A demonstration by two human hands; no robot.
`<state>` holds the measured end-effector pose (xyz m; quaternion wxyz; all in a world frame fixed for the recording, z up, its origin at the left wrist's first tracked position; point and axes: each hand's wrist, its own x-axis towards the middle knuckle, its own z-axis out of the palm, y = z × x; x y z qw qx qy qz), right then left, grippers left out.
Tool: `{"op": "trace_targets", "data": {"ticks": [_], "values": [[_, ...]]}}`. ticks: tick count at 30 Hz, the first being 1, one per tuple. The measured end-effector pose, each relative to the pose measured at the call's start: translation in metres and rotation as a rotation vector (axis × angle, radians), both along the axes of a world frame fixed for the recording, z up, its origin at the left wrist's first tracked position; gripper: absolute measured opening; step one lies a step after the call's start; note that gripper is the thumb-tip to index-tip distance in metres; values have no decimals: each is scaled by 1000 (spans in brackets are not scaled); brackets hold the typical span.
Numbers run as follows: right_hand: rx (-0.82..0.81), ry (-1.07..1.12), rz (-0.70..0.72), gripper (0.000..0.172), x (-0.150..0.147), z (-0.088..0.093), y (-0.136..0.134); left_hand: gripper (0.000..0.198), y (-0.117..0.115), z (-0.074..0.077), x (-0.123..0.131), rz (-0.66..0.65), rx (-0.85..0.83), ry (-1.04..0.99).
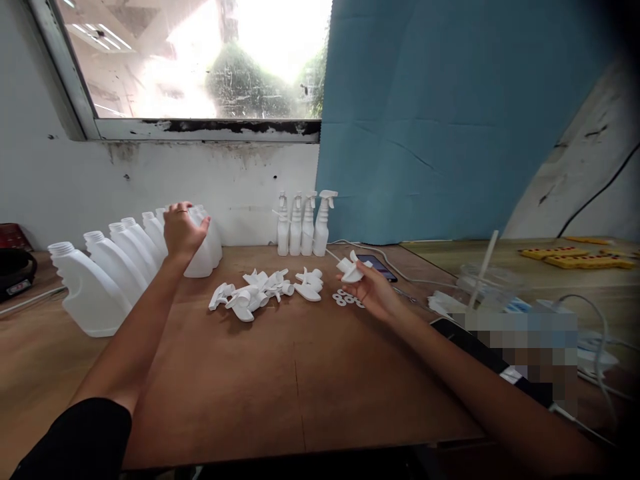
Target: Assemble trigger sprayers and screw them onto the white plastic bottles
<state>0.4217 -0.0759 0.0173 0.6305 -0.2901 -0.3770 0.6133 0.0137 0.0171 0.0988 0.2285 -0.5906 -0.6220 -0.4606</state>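
My left hand (185,229) is closed over the top of a white plastic bottle (201,257) at the far end of a row of open-necked bottles (103,287). The neck of that bottle is hidden behind my fingers. On the right, my right hand (373,290) grips a white trigger sprayer head (353,268), its thin tube (334,255) pointing up and left. A heap of loose sprayer heads (250,293) lies mid-table between my hands. Below my right hand are several small white rings (345,299).
Several white spray bottles with heads fitted (310,227) stand against the wall. Behind my right hand lies a phone (377,267). Cables, a clear plastic container (493,283) and a dark device (470,343) crowd the right side, with yellow pieces (575,258) further back.
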Motion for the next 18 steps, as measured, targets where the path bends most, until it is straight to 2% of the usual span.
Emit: {"op": "trace_targets", "data": {"ticks": [2, 4, 6, 8, 10, 12, 15, 18], "values": [[-15, 21, -3, 25, 6, -1, 5, 73, 9, -12, -13, 115, -58, -138], [12, 9, -2, 27, 8, -2, 7, 90, 14, -27, -18, 164, -198, -230], [37, -19, -16, 30, 8, -4, 8, 95, 17, -38, -18, 180, -329, -252], [41, -51, -30, 31, 8, -4, 8, 92, 16, -40, -15, 192, -390, -227], [54, -74, -56, 30, 8, -3, 8, 87, 11, -33, -11, 176, -395, -175], [89, -81, -93, 30, 9, 0, 8, 88, 2, -18, -5, 84, -366, -116], [171, -62, -167, 31, 14, 7, 7, 88, -22, 7, 7, -161, -296, 78], [252, -23, -211, 27, 18, 13, 5, 73, -49, 27, 22, -383, -254, 434]]}}
